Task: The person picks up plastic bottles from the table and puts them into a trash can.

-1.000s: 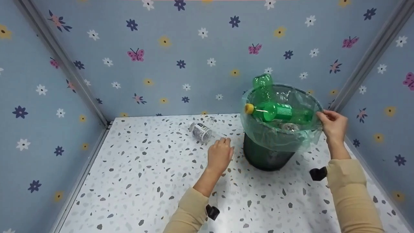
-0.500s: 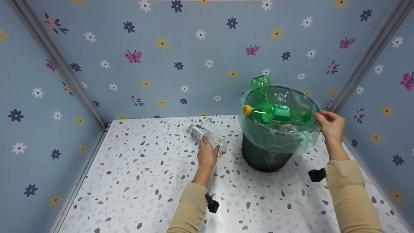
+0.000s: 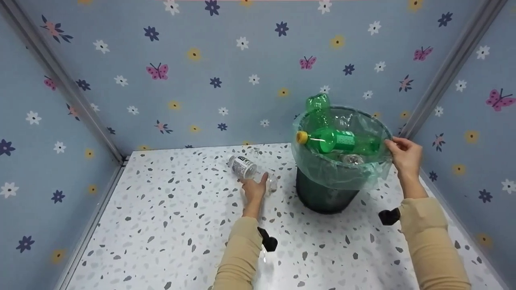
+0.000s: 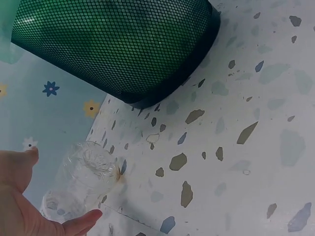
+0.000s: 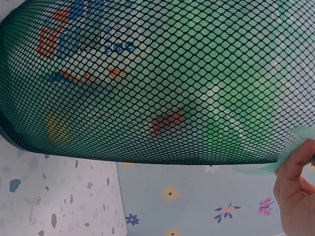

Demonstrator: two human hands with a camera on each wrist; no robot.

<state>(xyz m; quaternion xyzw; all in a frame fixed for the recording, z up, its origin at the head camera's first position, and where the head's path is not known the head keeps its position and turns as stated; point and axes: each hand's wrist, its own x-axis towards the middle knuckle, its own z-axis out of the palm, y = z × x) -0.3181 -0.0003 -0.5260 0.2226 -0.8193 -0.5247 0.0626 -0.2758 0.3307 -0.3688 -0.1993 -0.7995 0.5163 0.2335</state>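
A clear plastic bottle (image 3: 243,166) with a printed label lies on the speckled surface. Further clear plastic (image 3: 271,182) extends to its right; whether this is a second bottle I cannot tell. My left hand (image 3: 254,190) is at the near side of them, thumb and fingers spread apart. In the left wrist view the left hand (image 4: 29,201) reaches around the clear plastic (image 4: 91,167) without visibly gripping it. My right hand (image 3: 406,155) pinches the green trash bag (image 3: 334,175) at the right rim of the black mesh bin (image 3: 324,199).
Green plastic bottles fill the bin's top: one lies across with a yellow cap (image 3: 301,137), another (image 3: 318,110) sticks up over the back rim. A flower-patterned wall (image 3: 193,88) stands close behind, with side walls left and right.
My left hand has moved left from beside the bin to the clear bottle and its fingers have spread. The right hand keeps its pinch on the bag. The view has shifted slightly.
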